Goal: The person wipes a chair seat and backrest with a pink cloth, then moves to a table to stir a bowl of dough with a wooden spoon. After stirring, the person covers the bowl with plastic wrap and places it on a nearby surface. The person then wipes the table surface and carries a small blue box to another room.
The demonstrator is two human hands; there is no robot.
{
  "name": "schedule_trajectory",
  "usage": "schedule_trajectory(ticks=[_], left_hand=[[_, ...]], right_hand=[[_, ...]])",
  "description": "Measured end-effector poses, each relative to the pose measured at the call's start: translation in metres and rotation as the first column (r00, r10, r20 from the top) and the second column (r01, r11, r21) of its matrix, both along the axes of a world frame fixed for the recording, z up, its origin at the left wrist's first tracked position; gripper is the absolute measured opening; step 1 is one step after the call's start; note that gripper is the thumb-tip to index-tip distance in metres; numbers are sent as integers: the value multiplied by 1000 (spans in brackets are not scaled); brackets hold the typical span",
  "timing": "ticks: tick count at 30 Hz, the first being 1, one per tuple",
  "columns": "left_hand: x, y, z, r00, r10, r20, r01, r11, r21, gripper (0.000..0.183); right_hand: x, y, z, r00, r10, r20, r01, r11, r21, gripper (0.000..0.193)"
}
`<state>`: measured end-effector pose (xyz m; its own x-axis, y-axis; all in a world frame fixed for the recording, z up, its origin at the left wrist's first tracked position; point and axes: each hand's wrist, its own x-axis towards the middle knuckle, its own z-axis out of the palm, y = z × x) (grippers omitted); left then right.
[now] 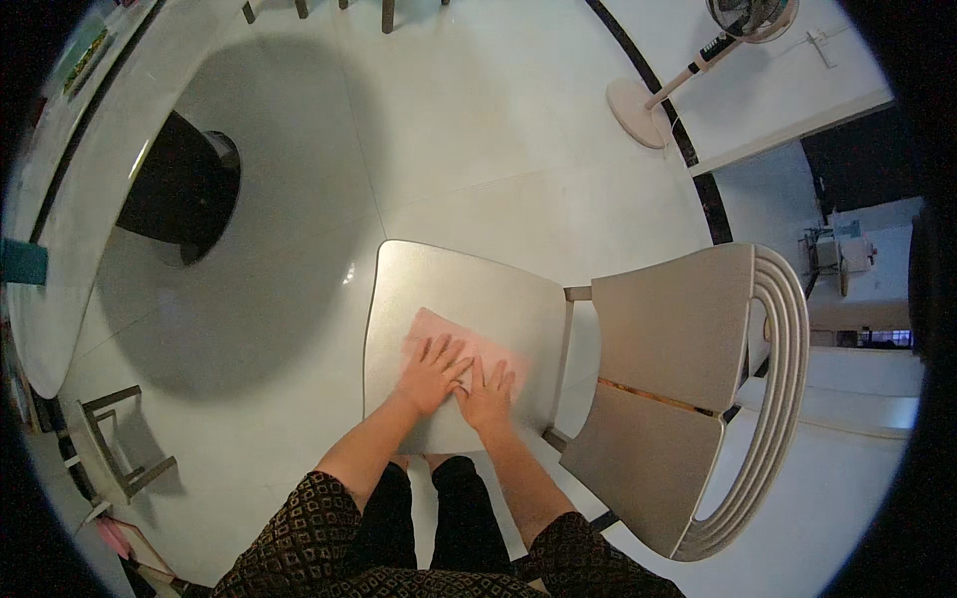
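A pink cloth [432, 325] lies spread on the pale seat of a chair [469, 269]. My left hand [431, 377] rests flat on the cloth with its fingers stretched out. Close beside it, my right hand [486, 395] also presses on the cloth, its fingers spread. The two thumbs nearly meet. Parts of the cloth are hidden under both palms. To the right of the seat rises the chair's backrest [663, 379], with a curved, ribbed top edge.
A standing fan [638, 112] is at the far right, near a dark floor strip. On the left are a white table edge [110, 189], a dark round pedestal [184, 194] and a teal object [24, 261]. A small stool-like frame [120, 439] stands at the lower left.
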<state>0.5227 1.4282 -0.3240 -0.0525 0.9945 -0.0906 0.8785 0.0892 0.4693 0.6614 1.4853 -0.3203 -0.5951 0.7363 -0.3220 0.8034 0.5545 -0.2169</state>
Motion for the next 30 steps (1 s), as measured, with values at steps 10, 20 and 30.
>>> schedule_trajectory(ticks=[10, 20, 30], left_hand=[[41, -135, -12, 987, 122, -102, -142, 964, -227, 52], [-69, -10, -26, 960, 154, -234, -189, 973, -136, 53], [-25, 107, -26, 983, 128, -131, -151, 972, -181, 53]], right_hand=[[25, -78, 2, 931, 358, -76, -364, 928, -84, 67], [-82, 20, -20, 950, 280, -141, -256, 952, 167, 61], [-42, 126, -38, 981, 125, -147, -75, 949, 306, 57]])
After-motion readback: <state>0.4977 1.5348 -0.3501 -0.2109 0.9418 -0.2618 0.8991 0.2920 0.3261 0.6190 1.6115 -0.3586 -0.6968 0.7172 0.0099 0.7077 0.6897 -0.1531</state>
